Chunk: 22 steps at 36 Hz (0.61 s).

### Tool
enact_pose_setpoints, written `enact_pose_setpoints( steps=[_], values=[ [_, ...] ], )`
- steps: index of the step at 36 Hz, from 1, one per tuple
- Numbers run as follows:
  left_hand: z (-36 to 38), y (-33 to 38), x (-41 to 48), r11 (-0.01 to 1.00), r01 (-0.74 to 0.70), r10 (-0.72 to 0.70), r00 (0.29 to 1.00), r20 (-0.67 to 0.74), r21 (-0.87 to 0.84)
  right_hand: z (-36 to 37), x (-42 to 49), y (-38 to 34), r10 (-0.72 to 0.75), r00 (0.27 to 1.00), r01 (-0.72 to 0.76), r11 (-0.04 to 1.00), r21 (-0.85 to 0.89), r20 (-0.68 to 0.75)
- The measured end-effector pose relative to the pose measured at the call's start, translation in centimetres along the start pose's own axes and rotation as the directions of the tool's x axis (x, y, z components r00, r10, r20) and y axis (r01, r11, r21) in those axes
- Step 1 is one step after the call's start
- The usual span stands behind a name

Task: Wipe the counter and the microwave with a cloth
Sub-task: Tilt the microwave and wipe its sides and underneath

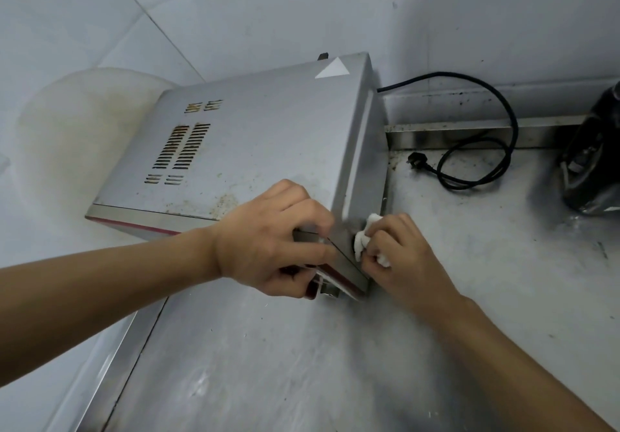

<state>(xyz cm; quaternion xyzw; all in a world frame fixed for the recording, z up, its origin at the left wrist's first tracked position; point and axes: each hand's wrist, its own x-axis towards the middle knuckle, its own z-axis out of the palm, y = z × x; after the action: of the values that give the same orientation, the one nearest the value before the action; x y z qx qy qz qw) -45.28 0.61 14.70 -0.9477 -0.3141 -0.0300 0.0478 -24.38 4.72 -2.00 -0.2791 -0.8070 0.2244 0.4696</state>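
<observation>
Wiping mid-task, I'd say. Near counter (268, 364) looks smeared, maybe wiped, can't confirm. My left hand (268, 240) is curled, clamping the microwave (255, 149) at its front corner; right hand (399, 257) is closed round a wadded white cloth (364, 240), pressed to its side. Top remains speckled brown, far counter by the cord (483, 149) grimy: both left to do.

Left hand (268, 240) spread, fingers (312, 220) curled; right hand (399, 257) bunched closed, both forearms extended.
</observation>
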Motion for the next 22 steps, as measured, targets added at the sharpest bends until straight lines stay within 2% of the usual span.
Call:
enact_pose_setpoints(
  steps=[4, 6, 8, 10, 13, 16, 19, 22],
  values=[
    [0.1, 0.0, -0.1, 1.0, 0.003, -0.003, 1.0, -0.005, -0.001, -1.6, 2.1, -0.4, -0.018, 0.973, 0.026, 0.999, 0.031, -0.232],
    [0.1, 0.0, -0.1, 1.0, 0.003, -0.003, 1.0, -0.009, -0.003, -1.7, 2.9, -0.2, -0.029, 0.955, 0.041, 0.999, 0.034, -0.296],
    [0.1, -0.1, -0.2, 1.0, -0.001, 0.001, 1.0, -0.008, -0.006, -1.0, 2.8, 0.4, -0.025, 0.979, 0.037, 0.998, 0.056, -0.2],
    [0.0, -0.1, -0.2, 1.0, -0.006, 0.006, 1.0, -0.013, -0.009, 0.1, 2.0, 1.7, 0.018, 1.0, -0.018, 0.998, 0.058, 0.002],
    [0.1, -0.1, -0.1, 1.0, -0.01, 0.009, 1.0, -0.024, -0.015, 0.9, 1.1, 4.2, 0.13, 0.978, -0.135, 0.991, 0.019, 0.16],
    [0.3, -0.2, -0.1, 1.0, -0.01, 0.009, 0.999, -0.033, -0.019, 0.9, 3.1, 5.1, 0.203, 0.971, -0.207, 0.978, 0.016, 0.128],
    [0.3, -0.2, -0.2, 1.0, -0.011, 0.01, 0.999, -0.038, -0.023, 0.7, 7.7, 5.6, 0.284, 0.959, -0.283, 0.956, 0.074, 0.007],
    [0.3, -0.2, -0.3, 1.0, -0.016, 0.015, 0.999, -0.038, -0.025, 0.5, 12.6, 6.9, 0.38, 0.918, -0.362, 0.919, 0.155, -0.115]
  ],
)
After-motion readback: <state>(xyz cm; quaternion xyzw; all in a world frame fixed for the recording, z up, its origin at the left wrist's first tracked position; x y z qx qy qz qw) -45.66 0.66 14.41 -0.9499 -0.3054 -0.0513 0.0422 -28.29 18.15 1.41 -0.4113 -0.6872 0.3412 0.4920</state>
